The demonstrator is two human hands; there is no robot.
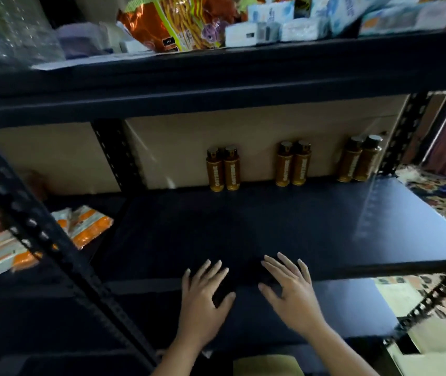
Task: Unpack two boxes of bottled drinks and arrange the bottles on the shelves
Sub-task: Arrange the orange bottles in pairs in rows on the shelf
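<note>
Both bare hands, left (204, 299) and right (291, 290), hovered spread and empty over the dark metal shelf's (284, 229) front edge. Six brown, black-capped bottles (293, 164) stood in three pairs along its back.

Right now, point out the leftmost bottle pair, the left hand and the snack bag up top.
leftmost bottle pair (223, 169): head view, label area.
left hand (203, 299): head view, back of hand.
snack bag (173, 23): head view, orange front.
</note>
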